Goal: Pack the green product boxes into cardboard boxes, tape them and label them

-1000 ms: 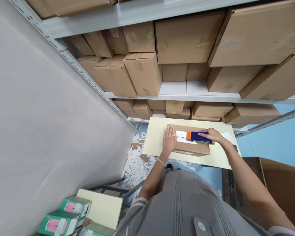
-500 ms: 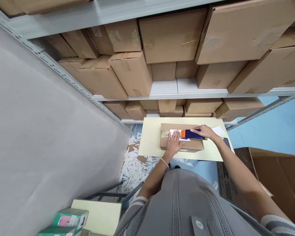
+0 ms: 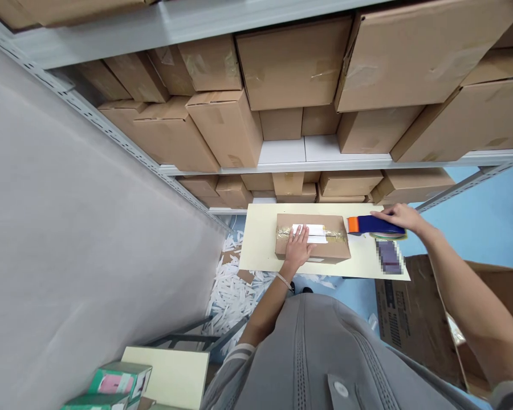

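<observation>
The right hand [image 3: 397, 216], gripping a navy-and-orange tape dispenser [image 3: 378, 224], has moved right, off the brown rectangular cardboard box [image 3: 331, 249] just below centre, whose taped top now looks sealed. The left hand [image 3: 298, 249] lies open, flat on the box.

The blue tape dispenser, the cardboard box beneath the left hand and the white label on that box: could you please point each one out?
Blue tape dispenser [image 3: 379, 225]: head view, on its blue body.
Cardboard box [image 3: 324, 249]: head view, on its top face.
White label [image 3: 316, 230]: head view, on its upper part.
</observation>
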`<action>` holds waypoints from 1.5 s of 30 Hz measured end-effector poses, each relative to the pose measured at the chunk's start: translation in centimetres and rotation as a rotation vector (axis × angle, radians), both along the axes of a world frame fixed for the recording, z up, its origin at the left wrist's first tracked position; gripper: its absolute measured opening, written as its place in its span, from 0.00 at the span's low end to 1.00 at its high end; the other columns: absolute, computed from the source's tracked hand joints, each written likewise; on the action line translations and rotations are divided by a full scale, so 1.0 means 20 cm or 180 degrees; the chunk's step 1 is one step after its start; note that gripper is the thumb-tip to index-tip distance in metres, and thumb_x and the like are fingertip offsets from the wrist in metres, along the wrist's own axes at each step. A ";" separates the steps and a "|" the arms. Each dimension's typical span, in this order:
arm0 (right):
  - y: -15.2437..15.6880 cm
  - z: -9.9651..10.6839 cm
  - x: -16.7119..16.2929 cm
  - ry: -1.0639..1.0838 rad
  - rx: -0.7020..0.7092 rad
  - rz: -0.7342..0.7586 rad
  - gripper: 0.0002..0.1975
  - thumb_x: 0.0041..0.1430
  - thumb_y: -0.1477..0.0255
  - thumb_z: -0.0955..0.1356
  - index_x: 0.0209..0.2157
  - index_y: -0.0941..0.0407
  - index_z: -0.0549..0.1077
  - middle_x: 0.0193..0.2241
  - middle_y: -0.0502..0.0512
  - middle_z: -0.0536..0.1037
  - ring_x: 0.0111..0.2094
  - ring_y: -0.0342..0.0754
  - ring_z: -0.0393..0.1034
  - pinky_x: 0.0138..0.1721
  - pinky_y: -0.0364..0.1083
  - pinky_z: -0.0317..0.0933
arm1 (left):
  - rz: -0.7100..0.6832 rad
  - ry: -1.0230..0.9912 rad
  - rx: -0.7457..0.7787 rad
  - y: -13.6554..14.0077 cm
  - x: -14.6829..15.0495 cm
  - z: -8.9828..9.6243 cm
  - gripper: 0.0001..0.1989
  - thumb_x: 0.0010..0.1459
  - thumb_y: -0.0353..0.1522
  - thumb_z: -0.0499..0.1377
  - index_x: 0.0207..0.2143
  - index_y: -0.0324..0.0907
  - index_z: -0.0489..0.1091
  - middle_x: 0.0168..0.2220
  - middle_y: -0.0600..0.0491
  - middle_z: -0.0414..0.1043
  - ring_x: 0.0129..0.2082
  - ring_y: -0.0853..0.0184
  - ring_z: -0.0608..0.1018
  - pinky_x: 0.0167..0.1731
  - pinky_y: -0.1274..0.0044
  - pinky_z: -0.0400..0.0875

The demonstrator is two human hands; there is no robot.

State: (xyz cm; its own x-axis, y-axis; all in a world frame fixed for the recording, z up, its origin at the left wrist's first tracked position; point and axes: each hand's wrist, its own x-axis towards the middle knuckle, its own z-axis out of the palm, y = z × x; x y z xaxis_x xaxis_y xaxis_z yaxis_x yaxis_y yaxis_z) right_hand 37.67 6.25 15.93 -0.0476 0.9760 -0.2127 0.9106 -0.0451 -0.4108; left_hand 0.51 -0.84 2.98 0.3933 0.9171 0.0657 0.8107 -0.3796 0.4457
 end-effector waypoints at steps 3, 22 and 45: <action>-0.07 0.05 0.25 -0.0629 -0.0135 -0.0365 0.35 0.54 0.38 0.61 0.29 0.54 0.83 0.28 0.64 0.81 0.29 0.55 0.69 0.32 0.50 0.53 | -0.0016 0.0215 0.0073 0.00 0.00 0.00 0.33 0.68 0.43 0.42 0.71 0.41 0.43 0.71 0.50 0.45 0.72 0.61 0.46 0.71 0.62 0.35; -0.06 -0.15 -0.10 -0.2066 -0.0343 0.0508 0.33 0.64 0.49 0.59 0.35 0.62 0.82 0.38 0.74 0.80 0.44 0.65 0.75 0.44 0.56 0.61 | -0.0049 0.0844 0.0403 0.00 0.01 -0.05 0.32 0.69 0.41 0.38 0.71 0.38 0.41 0.71 0.51 0.43 0.72 0.62 0.44 0.70 0.61 0.37; -0.04 -0.28 -0.40 -0.2077 -0.0404 0.0467 0.30 0.66 0.54 0.59 0.44 0.64 0.80 0.44 0.76 0.79 0.46 0.63 0.75 0.44 0.53 0.62 | -0.0029 0.0894 0.0446 0.00 0.02 -0.04 0.32 0.69 0.41 0.39 0.71 0.37 0.41 0.71 0.50 0.43 0.72 0.61 0.45 0.70 0.60 0.39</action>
